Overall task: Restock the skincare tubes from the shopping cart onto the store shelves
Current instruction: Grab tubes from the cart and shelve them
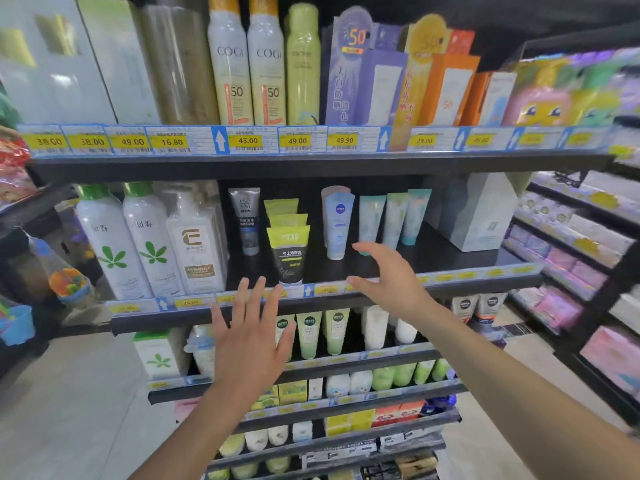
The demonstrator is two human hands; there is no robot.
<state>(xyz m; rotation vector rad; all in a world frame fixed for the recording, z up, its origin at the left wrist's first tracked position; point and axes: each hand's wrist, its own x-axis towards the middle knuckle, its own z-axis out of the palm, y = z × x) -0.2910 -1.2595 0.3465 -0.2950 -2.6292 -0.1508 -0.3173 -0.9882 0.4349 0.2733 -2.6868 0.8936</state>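
Note:
Skincare tubes stand cap-down on the black middle shelf [450, 258]: a grey men's tube [245, 220], a row of yellow-green and black tubes [289, 252], a pale blue Nivea tube [337, 223] and three white-teal tubes [393, 218]. My left hand [251, 336] is spread flat, fingers straight, in front of the shelf's price rail and holds nothing. My right hand [388, 277] hovers with fingers relaxed just in front of the Nivea tube and the white-teal tubes, empty and touching none of them. No shopping cart is in view.
Tall white bottles with green leaf prints [114, 240] fill the shelf's left; a white box [481, 213] stands at its right. Sunscreen sprays [230, 64] and boxes line the shelf above. Lower shelves hold green tubes [308, 334]. Another rack [571, 258] stands to the right.

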